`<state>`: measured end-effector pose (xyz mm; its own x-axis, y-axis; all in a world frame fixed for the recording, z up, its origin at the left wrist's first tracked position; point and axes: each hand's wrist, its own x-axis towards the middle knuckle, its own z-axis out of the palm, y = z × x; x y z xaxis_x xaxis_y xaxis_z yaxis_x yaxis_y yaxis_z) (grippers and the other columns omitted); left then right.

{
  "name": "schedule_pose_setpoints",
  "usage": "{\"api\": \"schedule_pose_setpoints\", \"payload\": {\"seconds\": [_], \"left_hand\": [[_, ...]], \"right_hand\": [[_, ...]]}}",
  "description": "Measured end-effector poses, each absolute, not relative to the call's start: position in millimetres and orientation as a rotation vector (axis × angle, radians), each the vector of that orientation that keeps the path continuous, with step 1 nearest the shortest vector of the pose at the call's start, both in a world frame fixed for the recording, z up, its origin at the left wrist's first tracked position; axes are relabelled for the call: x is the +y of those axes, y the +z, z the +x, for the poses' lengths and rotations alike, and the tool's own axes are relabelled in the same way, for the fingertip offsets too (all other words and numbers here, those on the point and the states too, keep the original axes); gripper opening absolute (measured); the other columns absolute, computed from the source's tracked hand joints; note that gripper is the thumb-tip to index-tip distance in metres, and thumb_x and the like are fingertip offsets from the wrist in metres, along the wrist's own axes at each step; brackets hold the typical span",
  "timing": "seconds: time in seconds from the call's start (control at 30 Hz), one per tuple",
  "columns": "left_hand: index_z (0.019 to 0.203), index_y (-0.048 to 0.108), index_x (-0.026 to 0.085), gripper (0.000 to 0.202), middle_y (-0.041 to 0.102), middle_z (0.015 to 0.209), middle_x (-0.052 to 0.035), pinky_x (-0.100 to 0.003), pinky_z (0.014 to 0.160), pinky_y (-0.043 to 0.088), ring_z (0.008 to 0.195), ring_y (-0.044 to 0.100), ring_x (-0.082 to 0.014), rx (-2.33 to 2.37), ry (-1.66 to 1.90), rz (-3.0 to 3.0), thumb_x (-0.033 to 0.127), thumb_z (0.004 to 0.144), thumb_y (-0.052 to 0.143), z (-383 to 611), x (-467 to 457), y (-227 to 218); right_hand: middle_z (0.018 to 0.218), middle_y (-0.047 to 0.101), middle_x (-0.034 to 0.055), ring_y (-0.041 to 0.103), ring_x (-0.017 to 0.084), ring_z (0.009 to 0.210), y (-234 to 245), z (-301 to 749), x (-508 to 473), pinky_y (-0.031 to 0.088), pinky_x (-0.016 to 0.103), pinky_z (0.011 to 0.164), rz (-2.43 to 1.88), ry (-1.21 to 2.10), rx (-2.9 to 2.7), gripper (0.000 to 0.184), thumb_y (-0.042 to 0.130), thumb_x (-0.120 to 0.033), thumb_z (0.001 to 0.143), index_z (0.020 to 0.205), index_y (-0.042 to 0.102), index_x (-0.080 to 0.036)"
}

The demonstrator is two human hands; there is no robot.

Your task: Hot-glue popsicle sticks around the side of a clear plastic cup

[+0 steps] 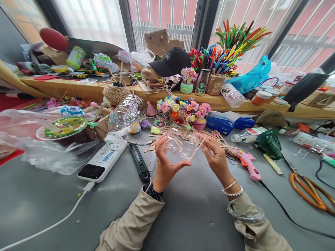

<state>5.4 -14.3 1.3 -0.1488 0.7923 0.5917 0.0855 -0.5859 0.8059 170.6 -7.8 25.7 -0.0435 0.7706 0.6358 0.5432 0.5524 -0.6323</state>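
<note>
From afar, I have the left hand (167, 169) gripping a clear plastic container (180, 142), the right hand (216, 158) pinching a thin stick (198, 148) at its edge. Light, even pressure should prevent buckling.

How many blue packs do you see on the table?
2. One blue pack lies just beyond the right hand; the other pack lies to the right of the first. More may be hidden among the crowded things.
</note>
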Motion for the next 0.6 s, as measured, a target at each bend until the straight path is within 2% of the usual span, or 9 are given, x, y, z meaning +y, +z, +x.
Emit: {"api": "schedule_pose_setpoints", "payload": {"seconds": [0.13,0.33,0.47,0.6], "left_hand": [[0.123,0.022,0.029,0.098,0.025,0.134,-0.0125,-0.045,0.099,0.03,0.124,0.03,-0.0299,0.994,1.838,1.733,0.027,0.044,0.08,2.2,-10.3,-1.9],[0.127,0.016,0.028,0.108,0.023,0.133,-0.0148,-0.051,0.094,0.035,0.125,0.025,-0.0345,0.884,1.932,2.067,0.036,0.041,0.081,-3.6,-4.9,-2.8],[0.127,0.013,0.027,0.107,0.022,0.133,-0.0159,-0.053,0.092,0.035,0.124,0.026,-0.0349,0.854,1.906,2.144,0.039,0.044,0.079,-3.2,-8.2,1.1],[0.127,0.014,0.027,0.107,0.022,0.133,-0.0157,-0.056,0.094,0.032,0.124,0.026,-0.0358,0.766,1.849,2.177,0.038,0.043,0.079,-2.9,-9.4,1.3]], "right_hand": [[0.111,0.057,0.0045,0.048,0.018,0.107,28.5,174.6,-9.3,0.036,0.037,0.094,-1.082,0.398,-1.719,0.032,0.043,-0.026,0.082,0.112,0.055,-0.026],[0.122,0.05,0.0031,0.044,0.022,0.113,39.0,195.9,-10.6,0.038,0.038,0.092,-0.874,0.895,-1.74,0.035,0.05,-0.035,0.078,0.112,0.053,-0.029],[0.117,0.054,0.0027,0.042,0.022,0.116,46.6,207.7,-10.0,0.03,0.04,0.099,-0.838,0.862,-1.842,0.037,0.062,-0.033,0.07,0.107,0.057,-0.03],[0.117,0.053,0.0029,0.043,0.022,0.114,54.0,211.8,-11.6,0.03,0.043,0.099,-0.875,0.781,-1.902,0.029,0.064,-0.03,0.069,0.097,0.061,-0.03]]}}
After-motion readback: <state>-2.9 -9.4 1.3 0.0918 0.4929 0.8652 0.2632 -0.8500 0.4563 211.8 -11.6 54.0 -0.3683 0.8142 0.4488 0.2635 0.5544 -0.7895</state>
